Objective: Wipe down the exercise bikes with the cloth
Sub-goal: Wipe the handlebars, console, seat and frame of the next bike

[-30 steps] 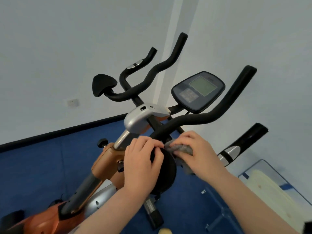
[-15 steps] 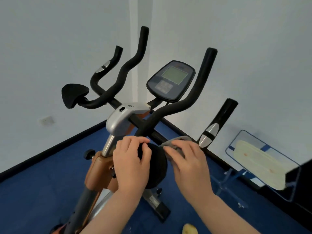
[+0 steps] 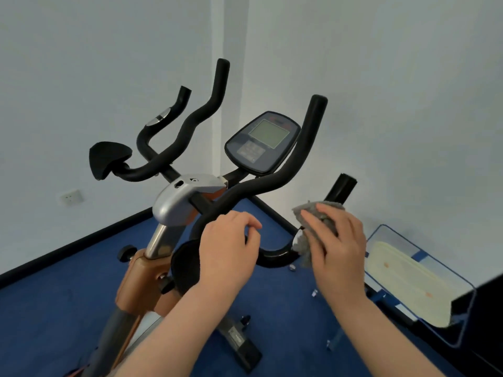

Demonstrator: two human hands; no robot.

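The step in hand looked to be the wiping of the right-hand grip bar of the exercise bike (image 3: pixel 174 202), the bike standing in a corner of the room on blue floor. Taking the console (image 3: pixel 262 141) as the landmark, the right hand (image 3: pixel 336 240) lay below it and to its right, fingers curled round the grey cloth (image 3: pixel 310 213) and pressing it against the short upturned bar (image 3: pixel 340 187) where that bar bent up from the black tube. The left hand (image 3: pixel 228 246) lay below the console and a little to its left, fingers curled over the black tube beside the round elbow pad (image 3: pixel 185 263); whether it gripped the tube firmly or merely rested there could not be told. The next move, by judgement, called for drawing the cloth up the bar toward its tip while the left hand steadied the frame, with the long handlebar (image 3: pixel 304 148) beside the console and the console face yet to be wiped. Compared with the view one second before, the right hand and cloth had left the elbow pad, where both hands had been close together, and shifted outward along the tube to the bar. The left hand had stayed near the pad.
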